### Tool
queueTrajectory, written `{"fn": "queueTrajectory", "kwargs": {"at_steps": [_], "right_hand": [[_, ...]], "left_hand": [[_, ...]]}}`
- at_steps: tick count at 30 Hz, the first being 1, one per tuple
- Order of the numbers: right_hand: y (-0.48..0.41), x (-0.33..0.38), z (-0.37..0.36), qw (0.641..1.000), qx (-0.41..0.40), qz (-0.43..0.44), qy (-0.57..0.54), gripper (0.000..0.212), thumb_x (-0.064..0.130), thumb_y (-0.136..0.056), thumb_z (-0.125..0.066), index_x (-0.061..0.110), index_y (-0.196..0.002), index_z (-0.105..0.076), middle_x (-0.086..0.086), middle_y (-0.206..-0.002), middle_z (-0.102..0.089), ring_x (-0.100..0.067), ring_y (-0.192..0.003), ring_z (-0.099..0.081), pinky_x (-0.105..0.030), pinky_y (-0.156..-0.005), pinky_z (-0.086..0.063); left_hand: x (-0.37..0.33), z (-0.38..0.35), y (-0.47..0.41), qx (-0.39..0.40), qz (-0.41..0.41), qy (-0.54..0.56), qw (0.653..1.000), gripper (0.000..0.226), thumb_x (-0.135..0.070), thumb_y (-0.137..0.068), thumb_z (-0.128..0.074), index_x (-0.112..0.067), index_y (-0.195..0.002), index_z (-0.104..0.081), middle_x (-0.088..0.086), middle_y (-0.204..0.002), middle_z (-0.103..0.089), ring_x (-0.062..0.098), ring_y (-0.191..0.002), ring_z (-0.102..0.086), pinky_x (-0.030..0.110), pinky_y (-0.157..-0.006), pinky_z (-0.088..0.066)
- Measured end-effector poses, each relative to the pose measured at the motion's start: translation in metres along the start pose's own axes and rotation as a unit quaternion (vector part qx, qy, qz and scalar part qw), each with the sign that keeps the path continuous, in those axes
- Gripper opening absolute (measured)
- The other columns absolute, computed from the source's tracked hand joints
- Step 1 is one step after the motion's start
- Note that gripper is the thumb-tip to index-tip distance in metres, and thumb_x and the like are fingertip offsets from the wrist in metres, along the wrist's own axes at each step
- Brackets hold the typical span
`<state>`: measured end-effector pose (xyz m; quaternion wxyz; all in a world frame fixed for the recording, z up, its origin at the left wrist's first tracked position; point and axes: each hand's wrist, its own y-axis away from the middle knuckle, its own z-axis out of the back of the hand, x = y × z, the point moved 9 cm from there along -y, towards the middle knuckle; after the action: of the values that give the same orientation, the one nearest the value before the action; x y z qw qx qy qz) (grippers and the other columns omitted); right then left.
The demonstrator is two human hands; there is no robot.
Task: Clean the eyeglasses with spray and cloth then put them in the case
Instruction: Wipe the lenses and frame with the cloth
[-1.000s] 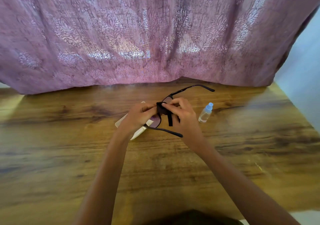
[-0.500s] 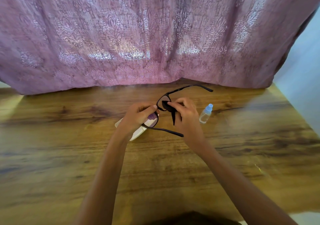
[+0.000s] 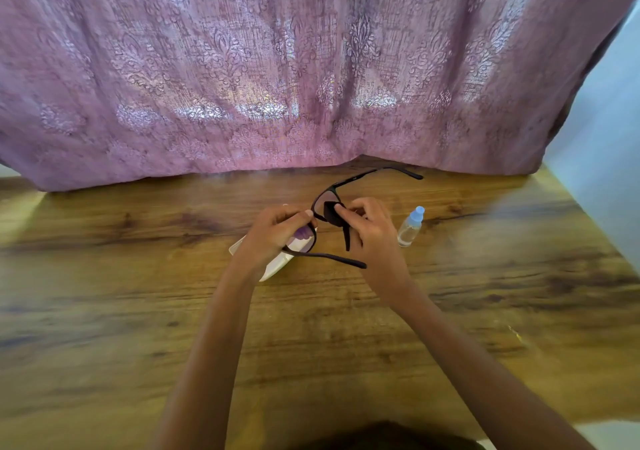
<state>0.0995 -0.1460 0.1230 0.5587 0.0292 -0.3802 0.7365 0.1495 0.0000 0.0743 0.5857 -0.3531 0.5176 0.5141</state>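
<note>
Since a second ago your right hand (image 3: 374,238) has slid the small black cleaning cloth (image 3: 330,210) off the bridge and onto the farther lens; little else has shifted.

Nearest you, the brown wood-grain table (image 3: 346,338) fills the lower frame. At the centre, your left hand (image 3: 275,233) is curled round the nearer rim of the black-framed eyeglasses (image 3: 304,238), thumb on top by the bridge. It holds them up off the table with both temples unfolded. One temple runs right toward your right wrist and the other points to the upper right. Your right hand pinches the cloth against the far lens, forefinger on the face toward you, and a loose tail of cloth hangs below. You cannot see what backs the lens's other face.

Expect the glasses to be light and stiff at the rims, but springy and weak along the thin temples and hinges. The lenses will likely be slick if sprayed, and they scratch easily. Keep your hold on the rim beside the bridge, never on a temple, and press only lightly. The cloth is limp, so bunch it to keep bare skin off the glass.

Under your left hand lies the flat white case (image 3: 277,266), partly hidden; whether it is open cannot be told. Just right of your right hand, untouched, is the small clear spray bottle (image 3: 410,226) with its pale blue cap. Beyond them, the mauve patterned curtain (image 3: 311,68) spans the upper frame.
</note>
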Motion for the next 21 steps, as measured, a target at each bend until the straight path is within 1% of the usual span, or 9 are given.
{"fn": "queueTrajectory", "kwargs": {"at_steps": [2,4,8,10,13,14,15,18,21], "right_hand": [[0.002,0.0,-0.002,0.999,0.006,-0.002,-0.032,0.035,-0.02,-0.081,-0.06,-0.006,-0.112,-0.069,-0.02,-0.097,-0.062,-0.032,-0.091,-0.059,-0.033,-0.078,-0.05],[0.006,0.003,-0.005,0.998,0.013,0.0,-0.056,0.036,-0.021,-0.08,-0.059,-0.005,-0.112,-0.069,-0.019,-0.096,-0.062,-0.031,-0.091,-0.058,-0.036,-0.078,-0.05],[0.006,0.004,-0.01,0.998,0.015,0.001,-0.064,0.037,-0.019,-0.081,-0.061,-0.002,-0.113,-0.07,-0.016,-0.097,-0.062,-0.028,-0.092,-0.057,-0.038,-0.077,-0.05],[0.004,0.005,-0.011,0.998,0.002,0.01,-0.067,0.039,-0.019,-0.081,-0.059,-0.001,-0.113,-0.07,-0.015,-0.098,-0.062,-0.028,-0.093,-0.058,-0.036,-0.079,-0.051],[0.004,0.008,-0.012,0.998,-0.012,0.025,-0.058,0.036,-0.016,-0.082,-0.057,-0.001,-0.113,-0.07,-0.015,-0.098,-0.062,-0.028,-0.092,-0.058,-0.029,-0.08,-0.049],[0.004,0.008,-0.013,0.998,-0.011,0.028,-0.052,0.035,-0.016,-0.083,-0.057,-0.001,-0.113,-0.07,-0.016,-0.098,-0.062,-0.028,-0.091,-0.058,-0.026,-0.08,-0.048],[0.003,0.008,-0.014,0.998,-0.01,0.03,-0.045,0.034,-0.016,-0.083,-0.058,-0.002,-0.112,-0.07,-0.017,-0.097,-0.062,-0.029,-0.09,-0.059,-0.026,-0.079,-0.047],[-0.002,0.002,-0.013,0.999,-0.022,0.027,-0.019,0.027,-0.015,-0.085,-0.063,-0.006,-0.109,-0.07,-0.02,-0.092,-0.063,-0.033,-0.083,-0.059,-0.034,-0.073,-0.05],[-0.009,-0.005,-0.009,0.999,-0.032,0.017,0.005,0.027,-0.014,-0.085,-0.062,-0.006,-0.109,-0.071,-0.021,-0.09,-0.062,-0.034,-0.081,-0.058,-0.03,-0.072,-0.046]], "left_hand": [[0.001,-0.002,-0.001,0.002,0.009,0.011,1.0,0.025,-0.017,-0.097,-0.054,-0.001,-0.087,-0.071,0.01,-0.077,-0.064,0.009,-0.069,-0.058,0.013,-0.068,-0.045],[0.001,-0.002,-0.001,0.002,0.009,0.013,1.0,0.026,-0.015,-0.097,-0.053,0.001,-0.087,-0.07,0.011,-0.077,-0.063,0.011,-0.071,-0.056,0.012,-0.067,-0.045],[0.0,-0.005,-0.001,0.011,0.0,-0.001,1.0,0.027,-0.015,-0.098,-0.052,-0.008,-0.079,-0.07,0.006,-0.073,-0.063,0.008,-0.067,-0.057,0.01,-0.061,-0.045],[-0.001,-0.007,0.0,0.015,-0.004,-0.013,1.0,0.028,-0.016,-0.097,-0.053,-0.015,-0.077,-0.072,0.005,-0.072,-0.065,0.006,-0.066,-0.059,0.012,-0.062,-0.047],[-0.003,-0.008,-0.001,0.018,-0.018,-0.02,0.999,0.037,-0.019,-0.096,-0.055,-0.033,-0.068,-0.074,0.001,-0.067,-0.066,0.007,-0.066,-0.058,0.015,-0.066,-0.048],[-0.003,-0.008,-0.001,0.015,-0.019,-0.027,0.999,0.036,-0.021,-0.095,-0.056,-0.034,-0.067,-0.074,-0.001,-0.066,-0.066,0.007,-0.066,-0.059,0.015,-0.066,-0.049],[-0.001,-0.007,-0.001,0.01,-0.018,-0.037,0.999,0.033,-0.023,-0.095,-0.056,-0.031,-0.069,-0.075,-0.001,-0.066,-0.067,0.007,-0.066,-0.06,0.015,-0.066,-0.048],[0.002,-0.007,-0.001,0.007,-0.014,-0.063,0.998,0.025,-0.023,-0.095,-0.056,-0.019,-0.078,-0.074,-0.005,-0.065,-0.068,0.004,-0.068,-0.062,0.013,-0.066,-0.047],[0.0,-0.01,0.002,0.007,-0.023,-0.065,0.998,0.024,-0.021,-0.096,-0.055,-0.015,-0.081,-0.073,-0.009,-0.066,-0.067,0.0,-0.064,-0.062,0.009,-0.063,-0.045]]}}
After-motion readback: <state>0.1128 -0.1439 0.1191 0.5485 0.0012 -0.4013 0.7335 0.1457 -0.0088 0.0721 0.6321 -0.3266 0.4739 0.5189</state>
